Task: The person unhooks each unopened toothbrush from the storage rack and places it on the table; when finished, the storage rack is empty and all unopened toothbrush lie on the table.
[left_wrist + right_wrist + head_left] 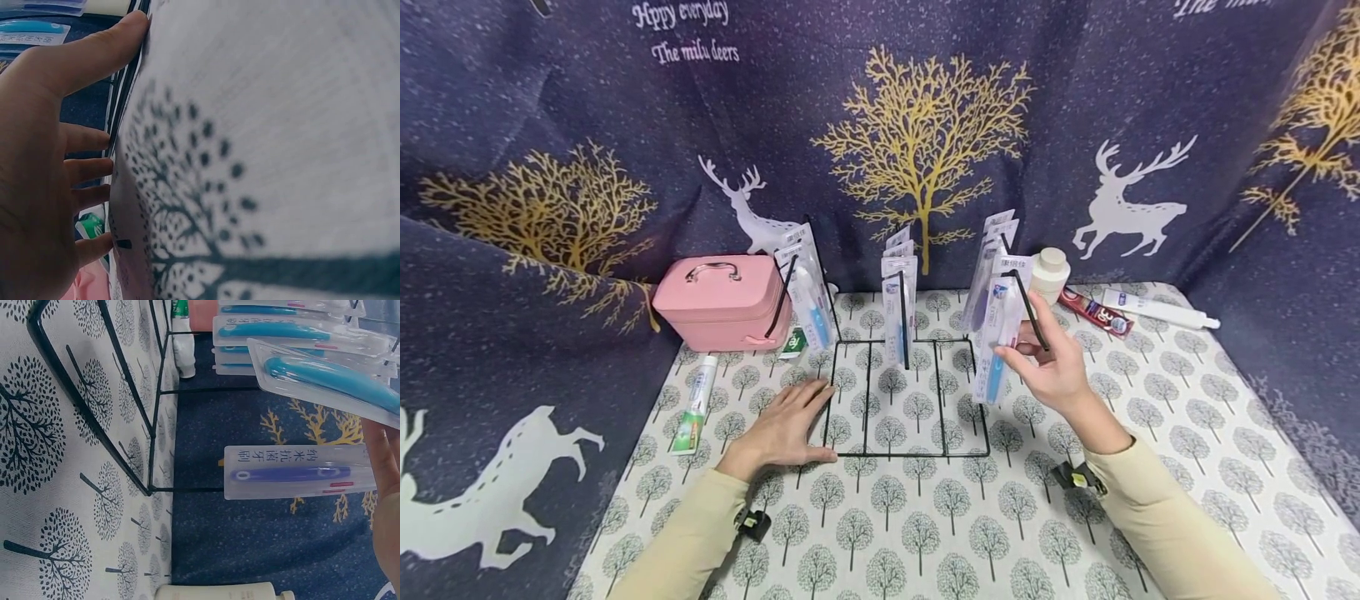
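Observation:
My right hand (1056,367) pinches a packaged blue toothbrush (997,333) by its side edge, at the front of the rack's right-hand hook. In the right wrist view this toothbrush pack (331,378) tilts, with the fingers (378,453) at its upper part. A pack with a purple toothbrush (290,474) hangs apart from it. On the left, my left hand (786,421) lies with its fingers spread at the left side of the black wire rack (906,455). The left wrist view shows the thumb (106,47) stretched out along the rack's wire.
More toothbrush packs hang on the middle hook (898,308) and left hook (808,300). A pink case (722,304) and a toothpaste tube (696,408) are at the left. Behind the right hook stand a white bottle (1049,275), a red tube (1096,312) and a white tube (1161,308).

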The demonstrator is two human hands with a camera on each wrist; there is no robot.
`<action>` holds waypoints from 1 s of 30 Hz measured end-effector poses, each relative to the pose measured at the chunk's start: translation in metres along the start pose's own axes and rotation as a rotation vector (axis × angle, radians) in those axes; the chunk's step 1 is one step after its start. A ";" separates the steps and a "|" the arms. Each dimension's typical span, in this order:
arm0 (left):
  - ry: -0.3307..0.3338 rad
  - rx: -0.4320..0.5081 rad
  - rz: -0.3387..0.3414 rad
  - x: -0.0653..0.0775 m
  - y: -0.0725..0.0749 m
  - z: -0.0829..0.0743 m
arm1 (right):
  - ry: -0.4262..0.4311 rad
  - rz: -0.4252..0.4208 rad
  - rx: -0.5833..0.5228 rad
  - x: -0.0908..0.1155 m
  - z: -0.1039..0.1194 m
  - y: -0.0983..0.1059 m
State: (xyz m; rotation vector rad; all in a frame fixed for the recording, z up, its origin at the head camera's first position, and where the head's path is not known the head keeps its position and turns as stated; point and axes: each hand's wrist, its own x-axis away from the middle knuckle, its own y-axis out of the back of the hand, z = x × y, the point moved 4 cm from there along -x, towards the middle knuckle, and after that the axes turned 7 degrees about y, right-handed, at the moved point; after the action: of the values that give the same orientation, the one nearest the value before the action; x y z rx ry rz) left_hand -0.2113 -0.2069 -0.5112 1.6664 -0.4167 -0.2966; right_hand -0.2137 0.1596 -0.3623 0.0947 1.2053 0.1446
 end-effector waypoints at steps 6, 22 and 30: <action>-0.006 0.011 0.000 0.000 -0.001 -0.001 | 0.021 -0.001 0.020 0.001 0.007 0.001; -0.008 -0.004 -0.007 0.000 0.000 0.002 | 0.059 0.017 -0.123 0.020 0.011 0.007; -0.009 0.000 -0.003 0.001 0.001 -0.001 | 0.083 0.029 -0.144 0.018 0.028 0.006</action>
State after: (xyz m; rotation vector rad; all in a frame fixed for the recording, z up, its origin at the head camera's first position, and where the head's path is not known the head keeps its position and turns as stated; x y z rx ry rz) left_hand -0.2102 -0.2063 -0.5103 1.6665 -0.4215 -0.3063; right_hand -0.1819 0.1684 -0.3677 -0.0204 1.2727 0.2621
